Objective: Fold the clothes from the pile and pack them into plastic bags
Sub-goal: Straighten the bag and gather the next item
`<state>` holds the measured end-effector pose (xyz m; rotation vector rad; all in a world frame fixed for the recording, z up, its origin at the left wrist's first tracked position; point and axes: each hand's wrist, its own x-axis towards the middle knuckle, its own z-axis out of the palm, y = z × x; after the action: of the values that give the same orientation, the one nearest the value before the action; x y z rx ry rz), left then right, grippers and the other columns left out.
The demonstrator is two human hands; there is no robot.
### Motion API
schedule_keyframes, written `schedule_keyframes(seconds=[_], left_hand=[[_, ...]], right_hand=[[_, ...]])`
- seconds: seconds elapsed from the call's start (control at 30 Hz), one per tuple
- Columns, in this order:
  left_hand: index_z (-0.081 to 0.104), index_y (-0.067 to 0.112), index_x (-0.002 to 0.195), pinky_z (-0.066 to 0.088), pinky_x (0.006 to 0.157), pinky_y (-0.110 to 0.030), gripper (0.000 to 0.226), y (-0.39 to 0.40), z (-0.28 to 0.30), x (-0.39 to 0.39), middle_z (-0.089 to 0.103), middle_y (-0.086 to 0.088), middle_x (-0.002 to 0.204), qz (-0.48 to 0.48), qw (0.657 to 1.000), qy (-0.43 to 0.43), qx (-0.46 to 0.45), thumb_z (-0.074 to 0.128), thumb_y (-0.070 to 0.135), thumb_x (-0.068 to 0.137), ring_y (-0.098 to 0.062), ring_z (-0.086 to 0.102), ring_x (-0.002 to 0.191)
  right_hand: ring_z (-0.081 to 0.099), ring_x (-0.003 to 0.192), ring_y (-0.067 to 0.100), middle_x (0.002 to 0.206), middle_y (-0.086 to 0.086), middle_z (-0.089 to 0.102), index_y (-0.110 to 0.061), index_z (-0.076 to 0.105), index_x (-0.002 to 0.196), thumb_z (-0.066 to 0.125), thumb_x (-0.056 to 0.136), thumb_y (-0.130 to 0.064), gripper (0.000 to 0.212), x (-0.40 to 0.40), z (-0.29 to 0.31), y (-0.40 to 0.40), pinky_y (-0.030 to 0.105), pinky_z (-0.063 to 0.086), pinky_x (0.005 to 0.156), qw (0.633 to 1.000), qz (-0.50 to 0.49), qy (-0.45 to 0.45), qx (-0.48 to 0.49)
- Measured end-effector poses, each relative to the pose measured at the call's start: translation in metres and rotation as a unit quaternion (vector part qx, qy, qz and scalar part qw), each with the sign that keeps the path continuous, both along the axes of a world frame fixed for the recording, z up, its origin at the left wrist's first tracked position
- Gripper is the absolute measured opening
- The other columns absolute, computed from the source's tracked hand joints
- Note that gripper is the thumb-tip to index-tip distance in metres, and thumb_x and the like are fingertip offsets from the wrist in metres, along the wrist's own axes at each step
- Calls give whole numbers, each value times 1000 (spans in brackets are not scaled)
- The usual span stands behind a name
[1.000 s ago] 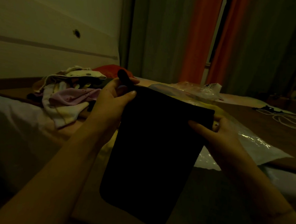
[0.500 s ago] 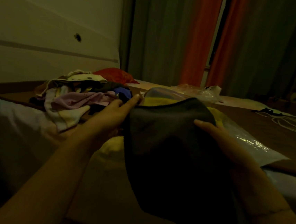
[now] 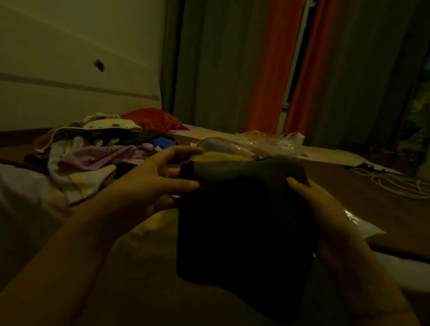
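Head view, dim room: both hands grip a dark folded cloth (image 3: 245, 218) above the bed (image 3: 8, 195), the left hand (image 3: 154, 180) pinching its left edge, the right hand (image 3: 319, 212) curled round its right side. Behind the cloth lies a plastic bag (image 3: 236, 149) with yellow inside, partly hidden by it. The clothes pile (image 3: 91, 151) sits left, white cords (image 3: 395, 184) far right, orange curtains (image 3: 273, 63) behind.

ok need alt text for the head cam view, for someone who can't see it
Two hands, left and right, hold a folded dark garment by its sides above a dim bed. A pile of clothes lies to the left, with plastic bags behind the garment.
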<state>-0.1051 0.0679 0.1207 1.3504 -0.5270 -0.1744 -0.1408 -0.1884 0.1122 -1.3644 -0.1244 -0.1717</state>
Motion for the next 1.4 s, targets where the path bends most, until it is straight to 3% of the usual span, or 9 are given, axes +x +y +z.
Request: schedule_keyframes(seconds=[0.2,0.3,0.5,0.6,0.8,0.93,1.0,1.27,1.4], left_hand=[[68,20,105,58,68,-23,33,-9,-11,4,64,0,109,61,987,-17,151,49,-5,92,-12,70,85],[61,25,118,55,68,-14,38,-15,-15,0,54,14,110,31,974,-33,222,67,7,84,-3,62,89],[56,37,119,55,81,-21,65,-10,-13,0,43,16,121,18,947,-61,315,82,8,67,-8,54,107],[56,34,118,52,73,-14,62,-10,-12,1,43,20,115,25,933,-70,353,82,8,68,-3,52,100],[51,33,124,47,81,-15,65,-15,-22,-2,42,17,121,-6,859,-82,505,83,25,69,-4,47,108],[47,35,124,42,64,-8,66,-20,-30,-9,45,22,107,-45,748,-124,651,81,43,68,0,49,91],[51,34,122,46,69,-13,62,-22,-35,-9,48,19,108,-50,730,-128,670,81,44,68,-1,51,90],[63,30,98,53,83,-28,34,-7,-27,0,57,8,106,10,786,-144,601,82,33,70,-5,56,92],[62,30,85,51,72,-24,23,-7,-29,5,62,3,99,23,809,-153,567,81,26,72,-8,61,86]], right_hand=[[61,104,28,123,16,57,-6,42,130,61,89,-18,47,14,-18,-1,34,54,75,981,-116,39,-153],[61,91,23,105,6,54,-13,34,119,64,87,-17,43,12,-20,-2,35,54,71,977,-159,22,-140],[66,77,16,98,7,60,-17,50,88,56,86,-15,7,-4,-14,0,20,56,55,992,-62,-52,-98],[68,77,14,108,7,61,-18,59,99,62,69,-22,30,-9,-13,-6,20,54,56,991,58,26,-116],[64,95,11,120,-7,49,-35,51,115,75,59,-14,64,-13,-28,-9,17,54,67,911,167,91,-365],[57,99,8,117,-13,47,-41,45,112,77,73,-8,61,-13,-53,-10,17,53,72,832,184,86,-517],[55,97,5,112,-16,47,-37,46,112,77,75,-9,56,-13,-60,-8,16,51,73,811,162,75,-558],[60,90,36,93,18,64,-28,63,86,66,84,-7,21,-9,-45,-29,35,49,75,859,40,0,-510],[63,92,25,95,11,64,-22,61,90,61,85,-3,20,-8,-44,-30,25,51,76,888,57,-10,-456]])
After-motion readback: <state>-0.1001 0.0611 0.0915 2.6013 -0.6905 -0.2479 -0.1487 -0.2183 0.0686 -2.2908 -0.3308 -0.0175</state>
